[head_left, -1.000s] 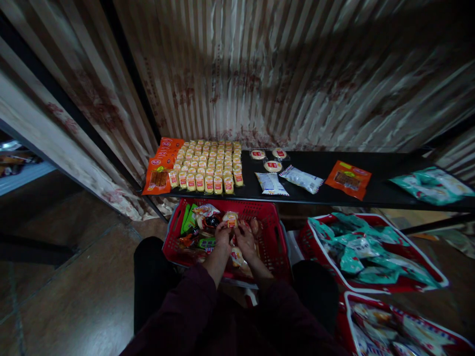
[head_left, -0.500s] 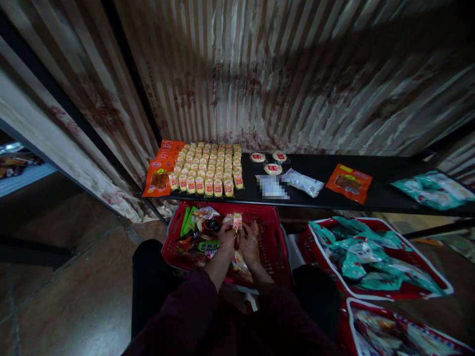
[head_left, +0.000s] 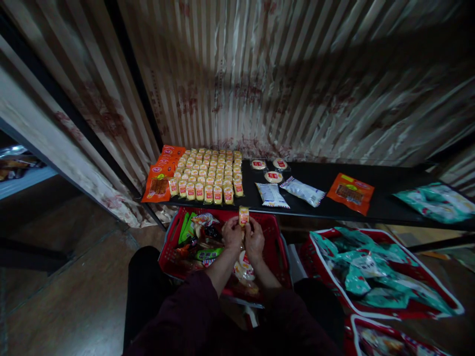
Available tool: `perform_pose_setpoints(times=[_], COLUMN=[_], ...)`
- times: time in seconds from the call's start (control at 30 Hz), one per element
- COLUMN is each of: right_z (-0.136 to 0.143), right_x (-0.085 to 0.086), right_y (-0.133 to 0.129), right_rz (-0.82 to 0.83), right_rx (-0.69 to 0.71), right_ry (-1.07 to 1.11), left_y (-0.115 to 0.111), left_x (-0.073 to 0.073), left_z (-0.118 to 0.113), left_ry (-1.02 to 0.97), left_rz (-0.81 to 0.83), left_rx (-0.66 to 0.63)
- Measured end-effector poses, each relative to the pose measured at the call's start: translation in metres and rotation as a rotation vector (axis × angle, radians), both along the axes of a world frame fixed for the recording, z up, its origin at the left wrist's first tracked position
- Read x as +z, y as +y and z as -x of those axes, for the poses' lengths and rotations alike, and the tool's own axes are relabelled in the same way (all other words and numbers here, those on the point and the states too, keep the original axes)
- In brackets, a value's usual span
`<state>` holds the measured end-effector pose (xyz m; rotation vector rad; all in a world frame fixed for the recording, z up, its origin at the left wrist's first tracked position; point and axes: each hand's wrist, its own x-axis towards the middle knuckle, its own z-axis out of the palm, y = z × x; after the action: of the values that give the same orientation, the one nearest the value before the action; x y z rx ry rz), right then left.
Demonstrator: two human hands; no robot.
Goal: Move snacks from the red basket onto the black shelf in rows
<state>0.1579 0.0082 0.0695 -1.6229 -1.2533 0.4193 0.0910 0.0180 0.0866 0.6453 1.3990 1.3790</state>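
Note:
Between my left hand (head_left: 232,232) and my right hand (head_left: 254,240) a small wrapped cake (head_left: 244,216) with a red and white label stands upright, pinched by the fingers of both. My hands are over the red basket (head_left: 273,237), near its far rim. Inside the basket lie mixed snack packets, among them a green packet (head_left: 208,254) and round wrapped cakes (head_left: 243,269) under my right wrist. Just beyond, rows of the same small wrapped cakes (head_left: 208,194) stand on the black shelf (head_left: 308,170).
Orange packets (head_left: 158,187) flank the rows on the left. Rightward on the shelf are round wrapped cakes (head_left: 273,176), white packets (head_left: 302,191), an orange packet (head_left: 351,193) and a teal bag (head_left: 436,201). A second basket (head_left: 458,309) holds teal bags; a third (head_left: 356,341) stands nearer.
Both hands have raised the small wrapped cake and moved it slightly right, closer to the shelf edge. The view has shifted a little.

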Motion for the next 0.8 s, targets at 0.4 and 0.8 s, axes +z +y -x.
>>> perform_pose_setpoints(times=[0.4, 0.8], right_z=[-0.005, -0.006], right_x=[0.028, 0.036], right_y=[0.058, 0.09], right_rz=[-0.005, -0.005], right_rx=[0.018, 0.092], right_ry=[0.003, -0.023], left_y=[0.035, 0.063], left_x=[0.06, 0.066], left_z=[0.004, 0.0], left_ry=[0.415, 0.466], left_rz=[0.036, 0.003], left_rx=[-0.067, -0.12])
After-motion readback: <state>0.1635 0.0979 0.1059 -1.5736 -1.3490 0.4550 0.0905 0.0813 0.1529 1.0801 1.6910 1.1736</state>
